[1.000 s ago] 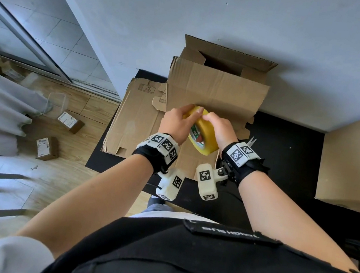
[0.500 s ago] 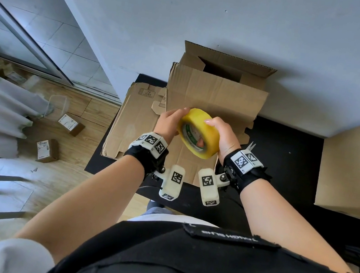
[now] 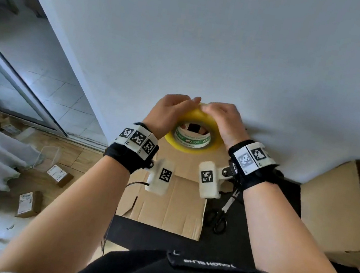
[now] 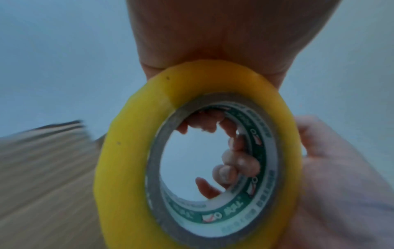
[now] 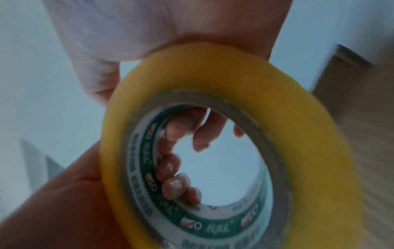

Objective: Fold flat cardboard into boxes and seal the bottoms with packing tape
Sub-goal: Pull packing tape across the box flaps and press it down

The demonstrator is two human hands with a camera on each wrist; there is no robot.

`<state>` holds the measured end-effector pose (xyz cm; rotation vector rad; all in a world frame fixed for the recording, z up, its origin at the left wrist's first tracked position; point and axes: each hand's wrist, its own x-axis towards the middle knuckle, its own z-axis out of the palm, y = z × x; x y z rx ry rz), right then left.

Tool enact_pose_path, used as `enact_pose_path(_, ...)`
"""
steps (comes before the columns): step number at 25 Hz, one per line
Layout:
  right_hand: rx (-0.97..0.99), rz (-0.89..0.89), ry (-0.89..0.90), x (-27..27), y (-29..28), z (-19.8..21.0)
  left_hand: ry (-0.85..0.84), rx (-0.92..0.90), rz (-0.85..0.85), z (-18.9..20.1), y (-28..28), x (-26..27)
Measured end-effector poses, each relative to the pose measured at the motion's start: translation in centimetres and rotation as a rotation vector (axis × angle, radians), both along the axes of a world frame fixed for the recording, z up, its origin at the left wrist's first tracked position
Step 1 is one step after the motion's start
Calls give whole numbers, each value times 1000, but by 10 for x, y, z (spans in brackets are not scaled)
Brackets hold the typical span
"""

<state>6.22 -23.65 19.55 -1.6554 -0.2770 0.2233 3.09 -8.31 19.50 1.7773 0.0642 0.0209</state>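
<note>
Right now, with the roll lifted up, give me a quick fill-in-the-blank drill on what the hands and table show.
1. The yellow roll of packing tape is held by ____ hands.
2. The black-handled scissors lie on the black table beside the person's ____ forearm.
3. The flat brown cardboard sheet lies ____ the raised roll.

Missing words: both; right; below

**Yellow tape, brown cardboard, black bench**

The tape roll (image 3: 192,146) is translucent yellow, its inner core (image 4: 215,217) white with a green band of lettering and small red-and-white marks. Below the roll, the flat cardboard (image 3: 170,208) is plain brown, lying on a black bench (image 3: 180,245). The scissors (image 3: 220,216) right of the cardboard are black-handled. The wristbands (image 3: 132,150) are black with white tags bearing black square patterns. The wall (image 3: 235,50) is pale grey-blue.
</note>
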Motion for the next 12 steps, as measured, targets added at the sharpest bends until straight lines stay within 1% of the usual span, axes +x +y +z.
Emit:
enact_pose_path(2,-97,-13,-159,7,-4,33,-108,39,-61,27,-6,5)
enact_pose_path(3,-101,-29,-209,10,-8,48,-156,35,-92,43,-10,6)
enact_pose_path(5,-76,-51,-294,14,-19,82,-256,51,-167,77,-16,10)
enact_pose_path(8,-43,-56,-409,16,-31,133,-405,120,-221,131,-21,16)
enact_pose_path(12,-38,-171,-595,13,-48,205,-612,131,-340,202,-33,20)
